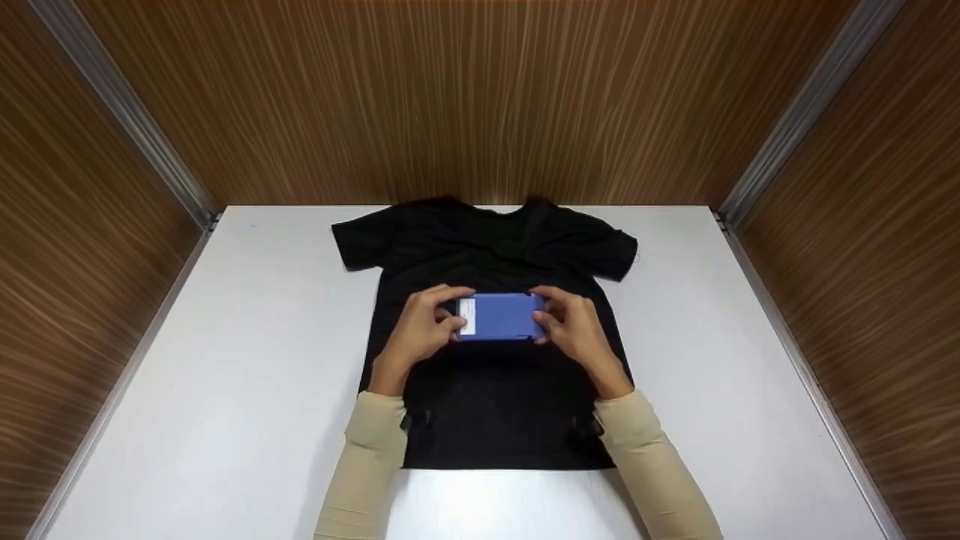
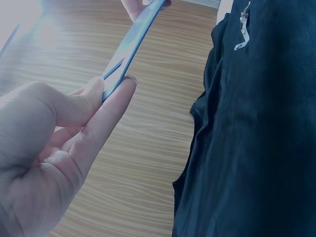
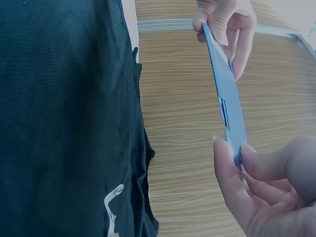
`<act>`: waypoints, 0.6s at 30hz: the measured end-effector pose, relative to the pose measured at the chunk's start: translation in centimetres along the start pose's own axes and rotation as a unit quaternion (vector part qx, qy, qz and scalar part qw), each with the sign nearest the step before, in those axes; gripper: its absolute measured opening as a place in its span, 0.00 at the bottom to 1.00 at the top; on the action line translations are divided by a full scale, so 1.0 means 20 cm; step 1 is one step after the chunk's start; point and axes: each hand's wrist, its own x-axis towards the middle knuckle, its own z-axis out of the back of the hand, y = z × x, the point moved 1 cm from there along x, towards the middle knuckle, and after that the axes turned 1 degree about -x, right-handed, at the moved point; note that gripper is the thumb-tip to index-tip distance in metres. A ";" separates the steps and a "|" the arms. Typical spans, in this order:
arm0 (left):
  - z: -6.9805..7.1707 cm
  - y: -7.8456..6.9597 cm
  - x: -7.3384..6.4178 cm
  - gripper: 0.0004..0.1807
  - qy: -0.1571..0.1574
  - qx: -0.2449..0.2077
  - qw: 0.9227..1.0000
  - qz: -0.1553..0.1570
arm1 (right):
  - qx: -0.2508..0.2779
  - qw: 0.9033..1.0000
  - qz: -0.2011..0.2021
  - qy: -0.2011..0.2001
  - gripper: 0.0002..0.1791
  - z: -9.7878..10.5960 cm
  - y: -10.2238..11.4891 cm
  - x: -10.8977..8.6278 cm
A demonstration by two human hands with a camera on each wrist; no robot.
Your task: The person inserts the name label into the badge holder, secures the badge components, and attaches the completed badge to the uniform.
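Both hands hold a flat blue rectangular case [image 1: 504, 316] with a white label [image 1: 468, 316] at its left end, above a black T-shirt [image 1: 495, 409]. The left hand [image 1: 427, 322] pinches the label end between thumb and fingers. At the opposite end, the right hand [image 1: 571, 324] pinches the case the same way. Seen nearly edge-on in the right wrist view, the thin case [image 3: 229, 98] has a notch along one side. The left wrist view also catches its narrow edge [image 2: 129, 52]. The case's exact kind cannot be told.
The T-shirt lies spread on a white table [image 1: 247, 360], its collar toward the back. Wood-grain panels enclose the back [image 1: 480, 97], left [image 1: 82, 225] and right [image 1: 870, 225]. A small white bent piece [image 3: 112, 210] shows against the shirt in the right wrist view.
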 end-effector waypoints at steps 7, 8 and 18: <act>-0.01 -0.01 0.00 0.24 0.001 0.009 1.000 0.004 | -0.006 1.000 0.001 0.010 0.18 -0.01 0.00 0.00; -0.01 -0.01 0.00 0.24 0.000 0.010 1.000 0.004 | -0.007 1.000 0.003 0.011 0.18 -0.01 0.00 0.00; -0.01 -0.01 0.00 0.24 0.004 0.010 1.000 0.000 | -0.014 1.000 0.010 0.016 0.18 0.00 0.01 0.00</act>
